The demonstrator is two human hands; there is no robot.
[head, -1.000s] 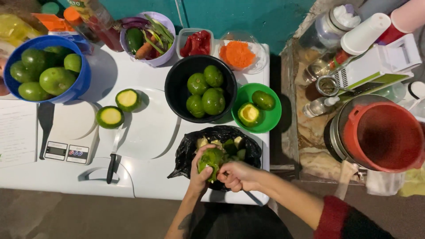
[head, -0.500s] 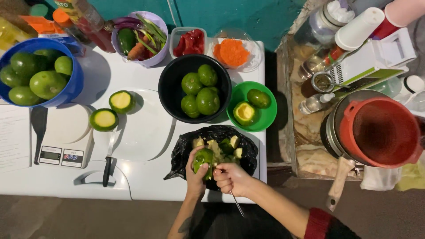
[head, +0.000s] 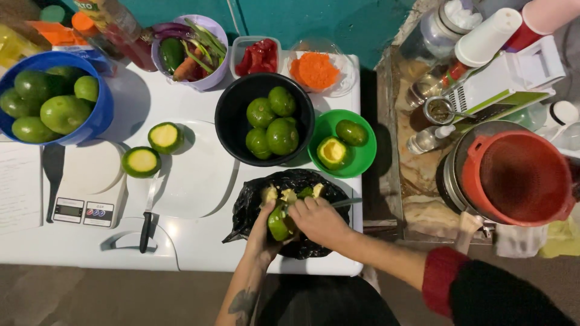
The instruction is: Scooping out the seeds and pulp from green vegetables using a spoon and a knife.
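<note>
Presently the left hand (head: 266, 232) is clamped on a halved avocado (head: 279, 222) over the black bag (head: 251, 208) just below the black bowl (head: 232, 115), the right hand (head: 317, 220) closed on a spoon (head: 345, 203).

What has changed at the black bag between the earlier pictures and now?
The right hand has moved onto the green fruit that the left hand holds over the black bag; its metal tool, earlier pointing toward the person, now points right. The left hand's grip, black bowl and green plate are unchanged.
</note>
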